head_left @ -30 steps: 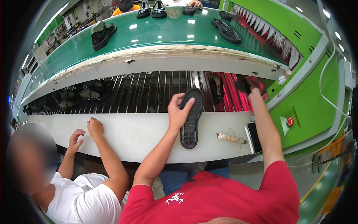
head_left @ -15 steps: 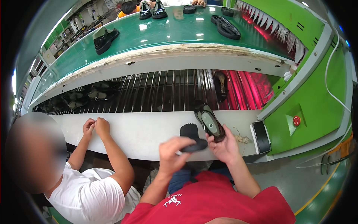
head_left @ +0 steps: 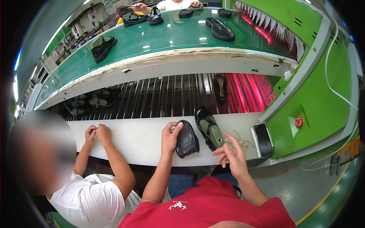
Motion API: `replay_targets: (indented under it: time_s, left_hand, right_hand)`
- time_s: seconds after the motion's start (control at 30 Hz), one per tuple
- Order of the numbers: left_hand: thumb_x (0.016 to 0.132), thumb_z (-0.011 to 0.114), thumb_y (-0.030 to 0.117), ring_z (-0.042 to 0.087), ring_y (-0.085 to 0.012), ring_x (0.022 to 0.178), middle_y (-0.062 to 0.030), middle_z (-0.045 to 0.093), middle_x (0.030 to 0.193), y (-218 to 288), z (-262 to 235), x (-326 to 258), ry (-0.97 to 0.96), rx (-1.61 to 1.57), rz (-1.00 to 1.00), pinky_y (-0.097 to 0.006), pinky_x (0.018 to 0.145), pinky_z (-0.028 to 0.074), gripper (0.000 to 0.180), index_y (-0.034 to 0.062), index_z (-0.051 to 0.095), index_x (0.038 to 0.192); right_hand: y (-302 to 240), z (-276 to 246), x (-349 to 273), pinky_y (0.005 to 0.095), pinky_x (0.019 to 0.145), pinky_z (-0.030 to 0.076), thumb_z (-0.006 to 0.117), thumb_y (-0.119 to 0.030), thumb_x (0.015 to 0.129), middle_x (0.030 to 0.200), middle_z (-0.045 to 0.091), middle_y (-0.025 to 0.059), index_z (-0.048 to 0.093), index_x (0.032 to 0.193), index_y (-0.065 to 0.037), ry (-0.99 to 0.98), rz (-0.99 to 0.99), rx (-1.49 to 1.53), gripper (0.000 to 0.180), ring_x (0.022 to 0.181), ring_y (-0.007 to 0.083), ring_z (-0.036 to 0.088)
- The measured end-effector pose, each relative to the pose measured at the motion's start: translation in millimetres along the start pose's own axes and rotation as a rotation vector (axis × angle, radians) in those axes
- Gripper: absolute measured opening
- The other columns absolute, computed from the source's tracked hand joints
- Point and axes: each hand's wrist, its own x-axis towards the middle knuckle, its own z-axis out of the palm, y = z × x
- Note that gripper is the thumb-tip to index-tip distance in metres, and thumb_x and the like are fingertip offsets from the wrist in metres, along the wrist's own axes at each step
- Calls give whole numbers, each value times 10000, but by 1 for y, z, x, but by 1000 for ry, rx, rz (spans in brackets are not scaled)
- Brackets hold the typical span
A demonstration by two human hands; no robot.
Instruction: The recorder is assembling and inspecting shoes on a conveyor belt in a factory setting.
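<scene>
My left hand [head_left: 170, 135] grips a black shoe sole [head_left: 187, 140] by its left edge, above the white ledge, with its broad face turned toward me. Just to the right is a black shoe upper [head_left: 203, 118] on a green shoe last [head_left: 216, 135]. Its toe points toward the rollers, and its rear end is near my right hand [head_left: 232, 155]. That hand is open, fingers spread, beside the last. Whether a fingertip still touches the last, I cannot tell.
Beyond the white ledge [head_left: 144, 136] run metal rollers [head_left: 163, 95] carrying several shoes. Above them, a green belt [head_left: 171, 36] bears shoes and soles. A co-worker [head_left: 91, 190] sits at my left, another person's hand [head_left: 140, 8] is across the belt. A green machine [head_left: 315, 125] stands right.
My left hand has turned the sole so its broad face shows. My right hand has let go of the shoe on its last and opened. Across the belt, a hand has reached the black shoes.
</scene>
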Motion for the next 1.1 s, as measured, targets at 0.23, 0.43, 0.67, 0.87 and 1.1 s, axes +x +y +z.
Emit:
replay_targets:
  time_s: [0.23, 0.43, 0.67, 0.87, 1.1]
  left_hand:
    - [1009, 793, 111, 640, -48, 824, -2, 747, 960, 69, 24, -41, 134, 210, 733, -217, 746, 509, 173, 19, 695, 1119]
    - [861, 847, -15, 720, -187, 819, -113, 776, 957, 115, 56, -92, 28, 487, 971, -286, 753, 556, 281, -4, 708, 1105]
    - [786, 912, 48, 752, -243, 728, -139, 779, 889, 125, 59, -113, -145, 568, 1093, -307, 638, 570, 340, 1, 728, 1069]
    - [761, 955, 118, 739, -206, 715, -110, 774, 904, 138, 67, -117, -200, 604, 1236, -300, 596, 570, 355, 23, 767, 1046]
    - [760, 951, 106, 752, -222, 748, -113, 787, 934, 148, 58, -117, -458, 410, 1042, -307, 618, 583, 348, 11, 792, 1055]
  right_hand:
    - [-16, 30, 16, 293, 807, 540, 685, -182, 1072, 1187, 718, 145, 478, 1572, -10, -3, -363, -229, 567, 959, 160, 679]
    - [-52, 71, 34, 312, 835, 537, 852, -166, 944, 1186, 614, 108, 571, 1463, -23, -15, -765, -402, 607, 994, 175, 624]
    - [-55, 65, 33, 300, 754, 536, 924, -119, 868, 1044, 625, 90, 641, 1279, -25, -15, -894, -339, 507, 858, 180, 642]
    - [-46, 60, 30, 311, 687, 527, 951, -203, 856, 982, 694, 117, 685, 1183, -3, -29, -1044, -242, 467, 800, 192, 658]
    - [-65, 53, 33, 321, 713, 550, 946, -173, 858, 971, 722, 145, 720, 1105, 8, -419, -837, -41, 380, 842, 221, 707]
